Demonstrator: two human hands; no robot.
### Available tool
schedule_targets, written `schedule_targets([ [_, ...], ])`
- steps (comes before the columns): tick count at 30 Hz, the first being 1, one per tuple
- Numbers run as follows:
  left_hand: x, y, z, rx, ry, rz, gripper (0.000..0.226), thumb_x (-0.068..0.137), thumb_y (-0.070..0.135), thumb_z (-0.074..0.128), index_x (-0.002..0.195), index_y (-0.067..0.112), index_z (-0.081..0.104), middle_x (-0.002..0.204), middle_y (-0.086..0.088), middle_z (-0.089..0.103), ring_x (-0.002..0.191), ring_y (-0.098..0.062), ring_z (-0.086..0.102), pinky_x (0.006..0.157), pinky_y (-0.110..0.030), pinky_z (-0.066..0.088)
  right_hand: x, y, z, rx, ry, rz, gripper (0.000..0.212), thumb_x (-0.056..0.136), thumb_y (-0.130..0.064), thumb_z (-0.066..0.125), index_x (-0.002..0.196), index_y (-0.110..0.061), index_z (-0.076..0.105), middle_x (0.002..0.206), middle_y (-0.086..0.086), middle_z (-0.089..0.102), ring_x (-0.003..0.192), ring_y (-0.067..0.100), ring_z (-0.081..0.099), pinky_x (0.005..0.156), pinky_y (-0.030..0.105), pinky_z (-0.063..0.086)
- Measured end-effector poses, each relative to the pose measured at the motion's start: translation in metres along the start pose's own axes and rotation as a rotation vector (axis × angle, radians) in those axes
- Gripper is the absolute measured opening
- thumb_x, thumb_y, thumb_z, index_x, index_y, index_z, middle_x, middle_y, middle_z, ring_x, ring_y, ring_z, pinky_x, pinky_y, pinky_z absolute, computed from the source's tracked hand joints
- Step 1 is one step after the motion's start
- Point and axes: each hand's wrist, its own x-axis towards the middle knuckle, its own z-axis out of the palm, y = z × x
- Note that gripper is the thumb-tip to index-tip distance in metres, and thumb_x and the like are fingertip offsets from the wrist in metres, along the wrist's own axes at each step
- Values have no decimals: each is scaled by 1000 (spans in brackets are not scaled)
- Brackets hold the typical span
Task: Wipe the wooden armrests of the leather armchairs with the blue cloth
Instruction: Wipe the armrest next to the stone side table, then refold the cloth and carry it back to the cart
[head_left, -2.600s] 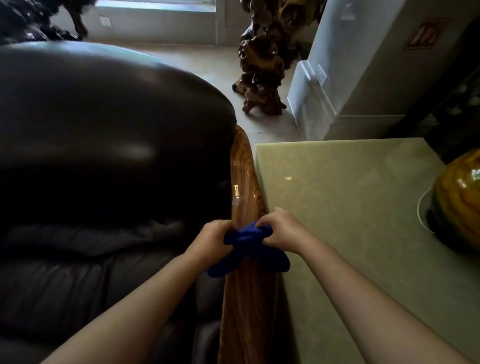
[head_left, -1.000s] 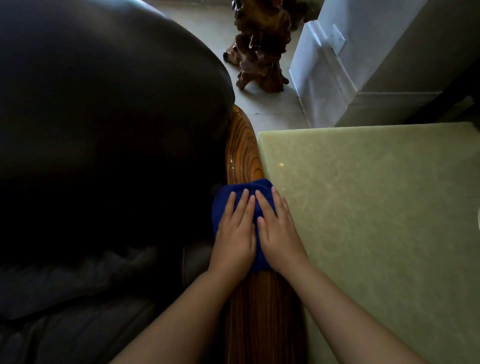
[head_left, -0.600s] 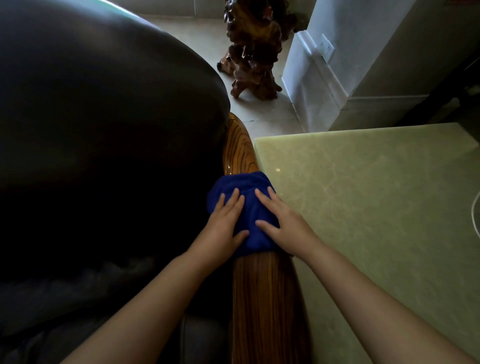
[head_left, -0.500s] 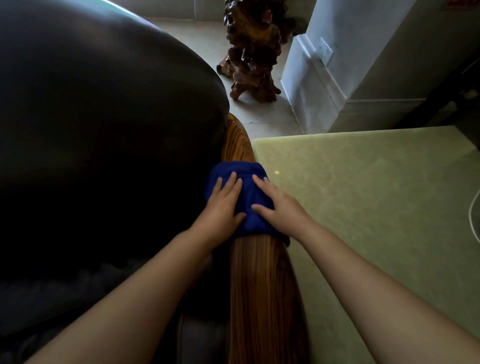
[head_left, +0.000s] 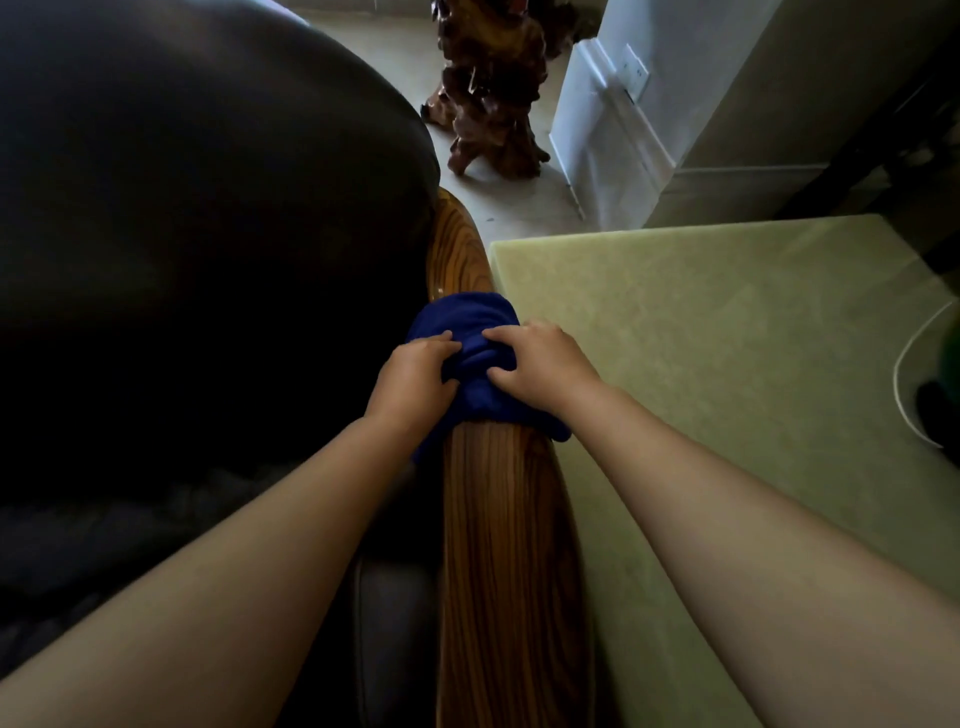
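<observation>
The blue cloth (head_left: 470, 325) is draped over the polished wooden armrest (head_left: 501, 545) of a dark leather armchair (head_left: 197, 218). My left hand (head_left: 413, 382) grips the cloth's left side with curled fingers. My right hand (head_left: 543, 366) bunches the cloth's right side, fingers bent into the fabric. Both hands sit side by side on top of the armrest, about midway along it. The far end of the armrest curves away beyond the cloth.
A pale green stone-topped side table (head_left: 727, 364) adjoins the armrest on the right. A white cable (head_left: 906, 374) and a dark object lie at its right edge. A carved root sculpture (head_left: 493, 88) stands on the floor beyond, next to a white wall corner (head_left: 613, 119).
Both hands slid the cloth farther along the armrest. Their fingers, flat on the cloth earlier, have now curled and gathered the fabric.
</observation>
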Motion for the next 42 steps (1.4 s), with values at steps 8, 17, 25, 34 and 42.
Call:
schedule_targets([
  [8, -65, 30, -33, 85, -235, -55, 32, 80, 1, 56, 111, 10, 62, 115, -13, 63, 106, -26, 59, 94, -39, 48, -68, -40, -16, -122, -193, 50, 30, 81, -4, 50, 108, -12, 62, 113, 18, 62, 104, 36, 58, 87, 37, 48],
  [17, -174, 58, -186, -70, -165, -169, 31, 72, 9, 69, 102, 16, 68, 95, -3, 67, 89, -16, 62, 74, -25, 46, -142, -150, -123, 97, -220, -97, 32, 75, -12, 65, 105, -21, 68, 110, 8, 67, 96, 22, 61, 77, 28, 46],
  [25, -320, 41, -352, -104, 16, -304, 36, 67, 8, 73, 102, 14, 68, 101, -9, 70, 94, -21, 64, 86, -34, 52, -201, -327, -180, 127, -306, -374, 30, 73, -13, 68, 101, -23, 67, 96, 3, 65, 84, 18, 63, 72, 33, 56],
  [34, -536, -18, -495, -191, 206, -466, 36, 73, 5, 71, 108, 9, 65, 104, -9, 68, 89, -16, 62, 79, -33, 55, -299, -561, -181, 15, -438, -770, 30, 71, -8, 68, 99, -21, 69, 89, 6, 67, 70, 23, 66, 53, 25, 54],
  [42, -758, -80, -581, -165, 357, -667, 33, 73, 5, 70, 106, 10, 66, 98, -7, 68, 87, -17, 64, 76, -32, 53, -425, -772, -117, -84, -571, -1069, 37, 72, -8, 69, 108, -16, 66, 93, 13, 69, 66, 20, 64, 58, 30, 53],
])
